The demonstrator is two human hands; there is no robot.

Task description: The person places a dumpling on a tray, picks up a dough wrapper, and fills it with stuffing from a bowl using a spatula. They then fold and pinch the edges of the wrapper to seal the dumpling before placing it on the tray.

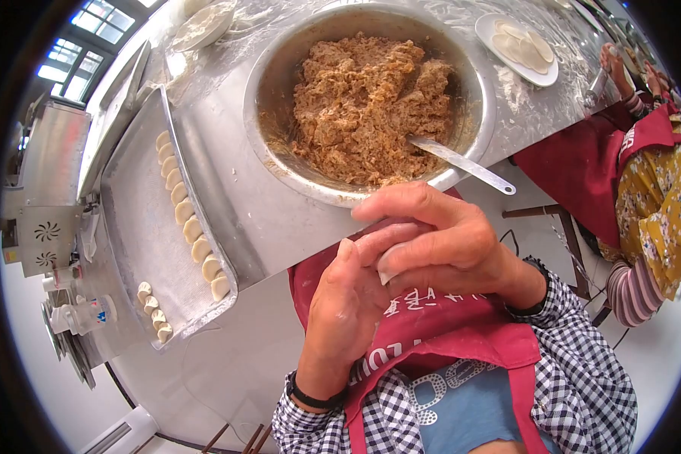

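Observation:
My left hand [346, 306] and my right hand [446, 246] are closed together in front of my red apron. Between their fingers is a dumpling [387, 274]; only a small pale edge of its dough shows, and the fingers hide the rest. Just beyond my hands stands a large metal bowl [259, 132] of brown minced filling [363, 106]. A flat metal spatula [465, 163] is stuck in the filling, its handle resting over the near rim. Off to the left lies a metal tray [147, 227] with a row of shaped dumplings [183, 212] along its right side.
Several smaller twisted dumplings [154, 314] sit at the tray's near left corner. A white plate of round wrappers [522, 49] is at the upper right, on the floury metal table [227, 106]. Another person in a red apron [583, 166] works at the right.

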